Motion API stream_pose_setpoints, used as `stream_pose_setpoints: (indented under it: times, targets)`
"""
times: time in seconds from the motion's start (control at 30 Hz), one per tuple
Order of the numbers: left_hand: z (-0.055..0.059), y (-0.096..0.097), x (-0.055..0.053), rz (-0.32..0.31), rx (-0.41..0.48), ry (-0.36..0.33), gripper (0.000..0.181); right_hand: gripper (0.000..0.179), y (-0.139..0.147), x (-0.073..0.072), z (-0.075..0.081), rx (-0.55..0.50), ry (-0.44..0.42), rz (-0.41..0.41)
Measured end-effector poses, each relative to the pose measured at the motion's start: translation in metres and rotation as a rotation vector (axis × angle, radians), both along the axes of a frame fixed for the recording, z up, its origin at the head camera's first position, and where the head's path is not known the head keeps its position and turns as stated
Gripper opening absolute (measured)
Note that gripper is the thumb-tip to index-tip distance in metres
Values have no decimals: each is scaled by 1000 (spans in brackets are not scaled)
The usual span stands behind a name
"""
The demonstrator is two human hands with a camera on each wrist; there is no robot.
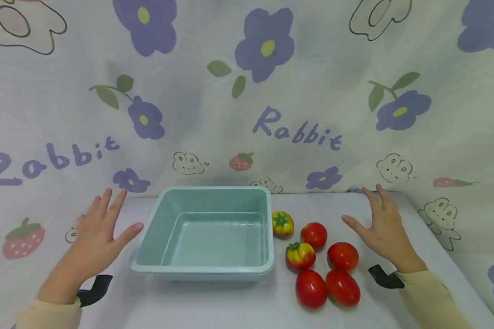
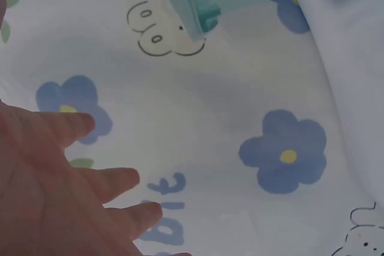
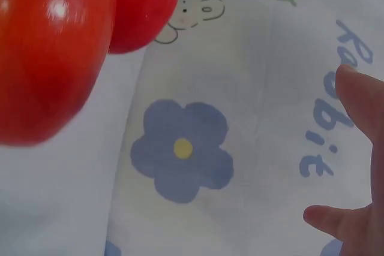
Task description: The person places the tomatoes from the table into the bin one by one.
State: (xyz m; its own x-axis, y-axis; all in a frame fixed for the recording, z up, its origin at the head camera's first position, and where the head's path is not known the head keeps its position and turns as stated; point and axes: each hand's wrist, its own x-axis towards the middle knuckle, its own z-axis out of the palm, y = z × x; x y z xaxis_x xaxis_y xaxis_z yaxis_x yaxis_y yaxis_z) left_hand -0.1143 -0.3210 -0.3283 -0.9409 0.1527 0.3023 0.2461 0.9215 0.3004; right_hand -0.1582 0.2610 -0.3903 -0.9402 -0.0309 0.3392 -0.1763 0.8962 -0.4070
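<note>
My left hand [image 1: 96,235], fingers spread and holding nothing, is just left of a pale blue-green plastic basin [image 1: 218,273]. The basin's inside is bare. On the other side, my right hand [image 1: 383,230] is held with spread fingers, beside a group of tomatoes. Nearest to it lies a round red tomato [image 1: 343,257], with an oval red tomato [image 1: 343,288] below. Another oval one [image 1: 311,289] and a smaller round one [image 1: 314,235] lie to the left. Two ribbed yellow-and-red tomatoes [image 1: 300,256] with green tops lie closer to the basin. The right wrist view shows red tomatoes [image 3: 54,46] large at upper left.
All of it stands on a white-covered table [image 1: 181,306]. A white cloth [image 1: 197,123] printed with flowers, rabbits and lettering hangs behind the table. Black straps [image 1: 95,291] sit on both wrists, at the ends of light yellow sleeves [image 1: 430,297].
</note>
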Motion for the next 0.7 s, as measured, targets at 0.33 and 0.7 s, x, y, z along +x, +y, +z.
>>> stream_pose_setpoints:
  times: [0.33, 0.7]
  targets:
    - [-9, 10, 7, -25, 69, 13, 79, 94, -21, -2, 0, -27, -58, 20]
    - [-28, 21, 17, -52, 205, -39, 73, 91, -44, -5, -9, -107, -165, 99]
